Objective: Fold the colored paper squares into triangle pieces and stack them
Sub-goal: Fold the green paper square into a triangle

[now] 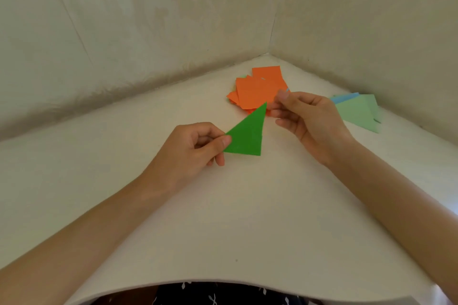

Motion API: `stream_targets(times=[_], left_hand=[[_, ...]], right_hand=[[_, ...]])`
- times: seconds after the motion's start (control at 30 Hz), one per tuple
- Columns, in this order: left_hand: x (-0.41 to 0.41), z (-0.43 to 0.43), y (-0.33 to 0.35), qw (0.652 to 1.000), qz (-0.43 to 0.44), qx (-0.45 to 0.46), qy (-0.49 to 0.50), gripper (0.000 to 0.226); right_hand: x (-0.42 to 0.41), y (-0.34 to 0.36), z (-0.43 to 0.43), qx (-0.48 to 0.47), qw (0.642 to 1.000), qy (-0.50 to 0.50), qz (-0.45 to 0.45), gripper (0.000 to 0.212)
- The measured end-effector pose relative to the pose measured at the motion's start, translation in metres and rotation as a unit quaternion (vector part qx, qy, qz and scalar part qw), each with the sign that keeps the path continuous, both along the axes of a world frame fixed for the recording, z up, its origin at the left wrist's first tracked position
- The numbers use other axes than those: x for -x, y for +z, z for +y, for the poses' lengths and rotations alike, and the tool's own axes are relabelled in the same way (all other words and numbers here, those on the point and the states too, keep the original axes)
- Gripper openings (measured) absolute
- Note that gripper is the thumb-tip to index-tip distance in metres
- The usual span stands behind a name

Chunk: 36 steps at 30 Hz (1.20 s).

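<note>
A dark green folded paper triangle (247, 135) is held above the white table. My left hand (198, 145) pinches its lower left corner between thumb and fingers. My right hand (304, 119) is just right of the triangle's top tip, fingers loosely curled, thumb up; whether it touches the tip is unclear. Behind them lies a loose pile of orange paper squares (257, 86). At the right rests a stack of folded pale green triangles (359, 112) with a light blue piece (343, 98) beneath.
The white table (223, 218) sits in a corner between two cream patterned walls (148, 20). Its curved front edge runs along the bottom, with dark patterned clothing below it.
</note>
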<state>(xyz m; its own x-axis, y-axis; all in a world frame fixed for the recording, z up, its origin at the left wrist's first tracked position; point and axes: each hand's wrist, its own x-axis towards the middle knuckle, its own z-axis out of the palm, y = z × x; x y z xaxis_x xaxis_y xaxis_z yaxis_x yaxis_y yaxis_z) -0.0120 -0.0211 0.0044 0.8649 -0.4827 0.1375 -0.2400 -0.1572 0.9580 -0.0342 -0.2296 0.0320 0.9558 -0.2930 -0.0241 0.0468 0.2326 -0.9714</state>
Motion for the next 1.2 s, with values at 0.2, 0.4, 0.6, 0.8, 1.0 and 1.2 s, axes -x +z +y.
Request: stream_targets(times=[0.2, 0.4, 0.6, 0.8, 1.0, 1.2], left_hand=[[0.004, 0.0, 0.003, 0.999, -0.009, -0.026, -0.023, 0.018], [0.005, 0.001, 0.004, 0.998, -0.025, -0.047, -0.04, 0.019], [0.005, 0.002, 0.005, 0.999, -0.011, -0.029, -0.016, 0.019], [0.004, 0.002, 0.005, 0.999, -0.006, -0.032, -0.003, 0.021], [-0.001, 0.004, 0.006, 0.999, -0.004, -0.024, 0.044, 0.023], [-0.007, 0.008, 0.008, 0.995, 0.001, -0.031, 0.092, 0.023]], right_hand=[[0.013, -0.007, 0.027, 0.139, 0.973, 0.177, 0.044, 0.013], [0.012, -0.01, 0.029, 0.145, 0.974, 0.165, 0.05, 0.004], [0.007, -0.007, 0.014, 0.056, 0.988, 0.132, 0.053, 0.008], [0.002, -0.007, 0.003, 0.048, 0.991, 0.11, 0.054, 0.006], [0.003, -0.003, -0.004, 0.069, 0.994, 0.067, 0.055, 0.007], [0.021, 0.005, -0.028, 0.154, 0.981, -0.091, 0.069, 0.005]])
